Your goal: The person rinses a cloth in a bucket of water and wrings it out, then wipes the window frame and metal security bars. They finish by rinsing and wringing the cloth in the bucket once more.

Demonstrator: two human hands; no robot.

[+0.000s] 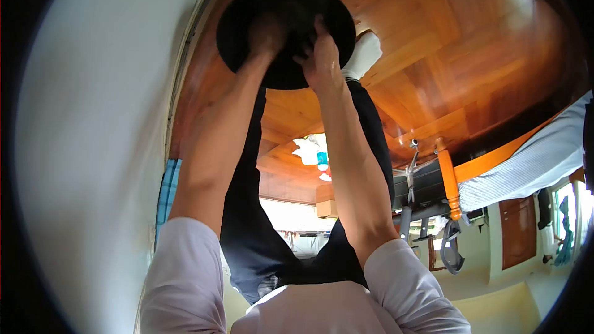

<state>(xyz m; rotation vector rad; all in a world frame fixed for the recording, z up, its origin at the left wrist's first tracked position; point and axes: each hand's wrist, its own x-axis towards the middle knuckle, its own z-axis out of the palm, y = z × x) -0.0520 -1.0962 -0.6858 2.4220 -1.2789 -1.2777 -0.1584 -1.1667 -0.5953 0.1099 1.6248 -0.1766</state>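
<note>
The left hand (267, 35) reaches over a round black object (288, 77), its fingers lost in the dark, so whether it is open or closed cannot be told. The right hand (322, 57) is beside it over the same object, open with fingers apart; contact is unclear. The black object is at the wooden floor (427, 43)'s edge nearest the pale wall (86, 136), which rises on the person's left. A foot in a white sock (365, 55) is just beside it, on the right-hand side. The floor is glossy orange-brown, laid in patterned panels, with bright reflections. Between the legs in black trousers (247, 229), a white and blue item (314, 151) and a cardboard box (326, 209) show farther back. Well to the right, the room appears upside down: a bed (526, 167) with an orange wooden post (448, 179) and pale bedding, grey straps (453, 247), a brown door (518, 232) and a bright window (566, 210).
</note>
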